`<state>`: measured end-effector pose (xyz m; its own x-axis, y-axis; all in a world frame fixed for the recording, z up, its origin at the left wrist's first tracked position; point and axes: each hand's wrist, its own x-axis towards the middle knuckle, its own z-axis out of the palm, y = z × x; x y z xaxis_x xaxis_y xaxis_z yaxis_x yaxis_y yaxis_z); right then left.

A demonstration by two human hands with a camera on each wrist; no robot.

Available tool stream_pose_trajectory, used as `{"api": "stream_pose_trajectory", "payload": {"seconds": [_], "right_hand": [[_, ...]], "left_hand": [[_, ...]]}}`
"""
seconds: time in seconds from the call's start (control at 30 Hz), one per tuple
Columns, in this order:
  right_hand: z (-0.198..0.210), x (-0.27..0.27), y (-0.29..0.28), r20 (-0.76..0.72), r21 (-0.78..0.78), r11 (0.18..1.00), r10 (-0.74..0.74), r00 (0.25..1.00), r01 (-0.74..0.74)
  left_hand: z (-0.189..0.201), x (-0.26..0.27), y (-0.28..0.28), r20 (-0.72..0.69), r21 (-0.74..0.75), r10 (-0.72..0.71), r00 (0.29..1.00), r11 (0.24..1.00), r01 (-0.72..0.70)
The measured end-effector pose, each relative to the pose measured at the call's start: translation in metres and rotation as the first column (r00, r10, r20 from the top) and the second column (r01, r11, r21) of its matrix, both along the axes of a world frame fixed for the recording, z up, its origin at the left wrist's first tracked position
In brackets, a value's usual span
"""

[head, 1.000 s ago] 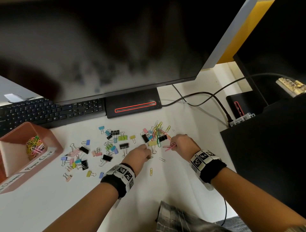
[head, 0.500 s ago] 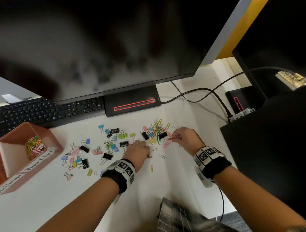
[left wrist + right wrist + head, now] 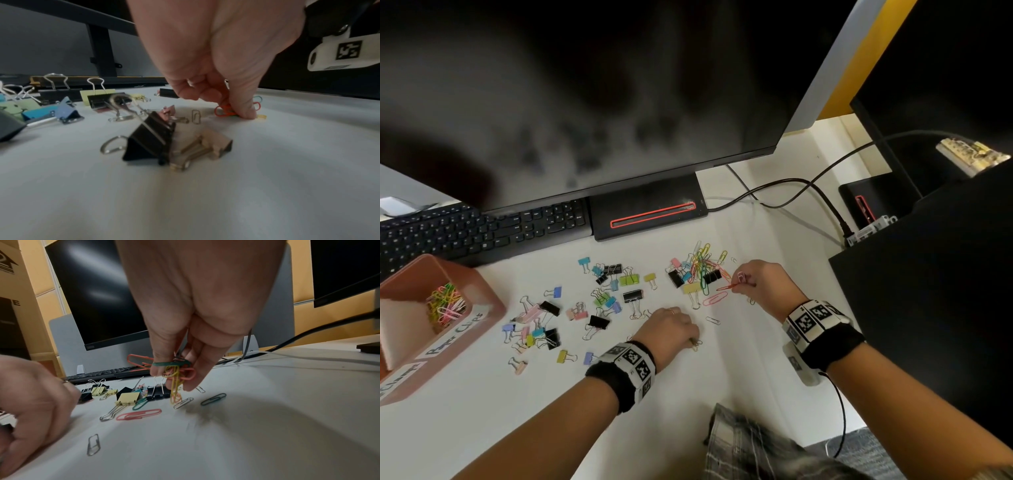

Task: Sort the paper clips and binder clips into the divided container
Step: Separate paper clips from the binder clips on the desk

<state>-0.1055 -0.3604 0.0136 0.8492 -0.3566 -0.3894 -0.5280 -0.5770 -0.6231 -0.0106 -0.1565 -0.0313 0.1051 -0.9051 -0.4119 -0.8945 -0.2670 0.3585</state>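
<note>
A: Paper clips [image 3: 174,374] are being held bunched in the right hand [image 3: 763,281], centre-right of the head view. Divided container [image 3: 482,294] is sitting far left.
B: Nearer hand?
A: Left hand [image 3: 671,329], lower centre, is being pinched onto an orange clip [image 3: 224,111] on the desk [image 3: 739,359].

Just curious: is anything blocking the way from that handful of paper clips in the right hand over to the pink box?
Only the left hand and scattered binder clips lie between paper clips and container, low on the desk.
</note>
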Motion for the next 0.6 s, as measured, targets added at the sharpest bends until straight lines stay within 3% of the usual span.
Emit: {"api": "stream_pose_trajectory", "payload": {"seconds": [0.3,0.4,0.5,0.6], "right_hand": [[0.000,0.001,0.018,0.024,-0.052,0.998,0.039,0.999,-0.038],[0.004,0.009,0.031,0.056,-0.067,0.996,0.069,0.996,-0.065],[0.013,0.024,0.046,0.109,-0.078,0.993,0.100,0.989,-0.092],[0.026,0.050,0.071,0.184,-0.083,0.988,0.144,0.972,-0.130]], "left_hand": [[0.006,-0.016,0.001,0.091,0.186,0.057,0.994,0.980,-0.073],[0.017,-0.025,0.006,0.087,0.158,0.096,0.992,0.981,-0.109],[0.022,-0.017,0.024,-0.109,-0.001,0.311,0.944,0.950,-0.313],[0.047,0.008,0.061,-0.286,-0.180,0.554,0.782,0.770,-0.612]]}}
